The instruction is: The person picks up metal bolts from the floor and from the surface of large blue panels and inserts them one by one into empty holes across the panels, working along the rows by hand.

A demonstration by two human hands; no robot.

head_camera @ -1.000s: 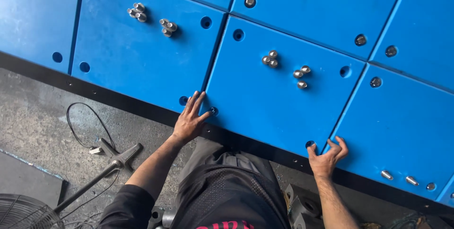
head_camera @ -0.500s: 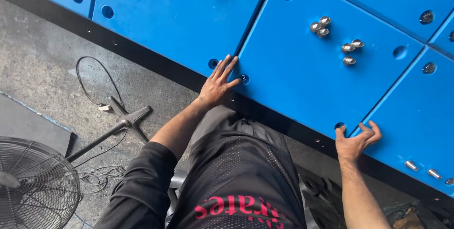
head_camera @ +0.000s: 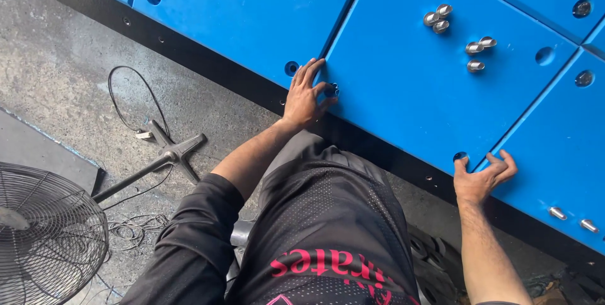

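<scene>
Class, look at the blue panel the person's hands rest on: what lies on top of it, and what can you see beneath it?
On the blue panel lie six loose silver fasteners, the left hand and right hand. Beneath, only a black frame edge shows; the rest is covered.

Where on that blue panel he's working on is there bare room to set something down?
The blue panel is bare through its middle, between the left hand at its lower-left hole and the right hand at its lower-right corner. Its upper right is crowded: loose metal nuts and a second cluster.
</scene>
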